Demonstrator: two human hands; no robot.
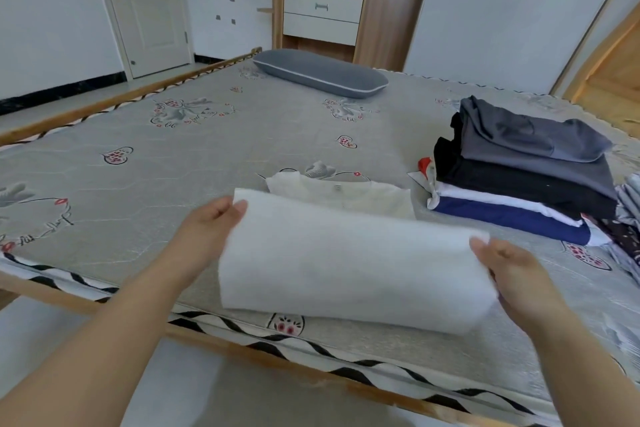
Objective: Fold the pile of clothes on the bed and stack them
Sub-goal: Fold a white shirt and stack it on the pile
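Both forearms outstretched, left hand and right hand each gripping an end of white garment.

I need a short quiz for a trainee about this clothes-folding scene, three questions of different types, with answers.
1. True or false: both hands hold the white garment.
2. Which colour is on top of the stack? A) red B) grey C) navy
3. Fill in: the grey pillow lies at the ___ side of the bed.

Key:
1. True: the left hand and the right hand grip its two upper corners.
2. B
3. far
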